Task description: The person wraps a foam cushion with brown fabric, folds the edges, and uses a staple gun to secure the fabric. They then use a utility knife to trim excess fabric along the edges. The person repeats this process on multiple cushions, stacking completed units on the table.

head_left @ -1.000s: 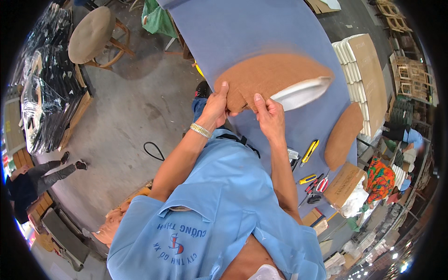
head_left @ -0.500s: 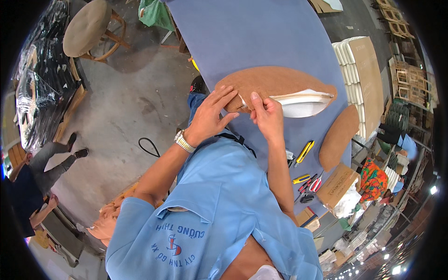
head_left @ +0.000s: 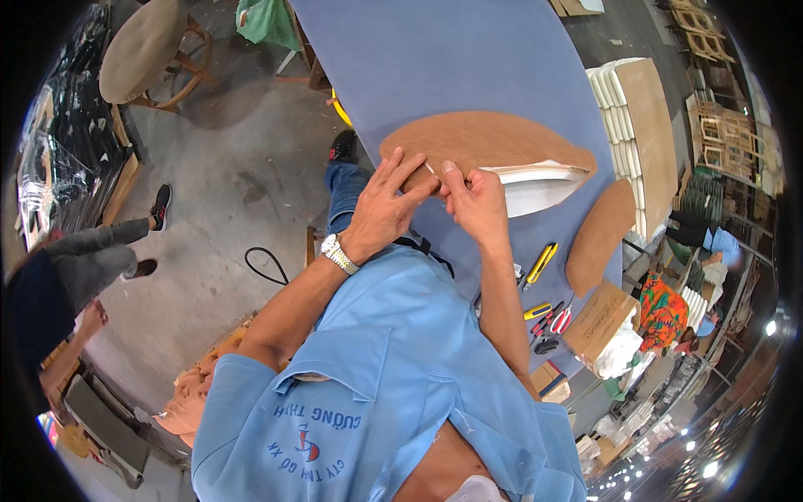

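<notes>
Head view: my left hand lies spread flat, fingers pressing down the near end of the brown oval panel, which rests on the blue worktop close to its near edge. My right hand is closed in a pinch on a thin white strip at the panel's rim, touching the left fingertips. A white layer shows under the panel's right end. Risk, as I judge it: if left-hand pressure slackens, the panel may slide on the smooth worktop; pulling at a steep angle could tear the strip or lift the brown face. A yellow utility knife lies just beside my right forearm, and an elbow could knock it off the edge. A second brown oval lies toward the right edge. Around: concrete floor, round stool, another person's shoe.
</notes>
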`<move>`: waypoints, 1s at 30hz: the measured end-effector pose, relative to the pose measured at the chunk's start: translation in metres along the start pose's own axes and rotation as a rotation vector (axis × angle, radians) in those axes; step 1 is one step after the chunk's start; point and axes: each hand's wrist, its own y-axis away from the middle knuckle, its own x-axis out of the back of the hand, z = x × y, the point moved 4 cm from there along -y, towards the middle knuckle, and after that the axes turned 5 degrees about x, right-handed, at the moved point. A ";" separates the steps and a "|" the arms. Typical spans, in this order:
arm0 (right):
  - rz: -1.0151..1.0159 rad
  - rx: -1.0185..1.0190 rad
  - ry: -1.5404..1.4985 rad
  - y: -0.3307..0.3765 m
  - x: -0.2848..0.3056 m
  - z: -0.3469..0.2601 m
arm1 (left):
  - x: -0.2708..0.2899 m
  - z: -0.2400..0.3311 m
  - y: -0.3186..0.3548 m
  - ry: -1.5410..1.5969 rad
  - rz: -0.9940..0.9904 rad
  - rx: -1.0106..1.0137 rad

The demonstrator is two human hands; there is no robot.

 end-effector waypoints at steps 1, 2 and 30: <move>-0.005 -0.002 -0.014 0.001 -0.001 0.000 | 0.000 0.000 0.000 0.008 0.012 0.012; -0.008 -0.004 -0.027 0.003 -0.002 0.000 | 0.000 0.000 0.000 0.018 0.024 0.023; 0.079 0.126 -0.345 -0.013 -0.009 0.001 | 0.019 0.008 -0.031 -0.075 -0.040 0.095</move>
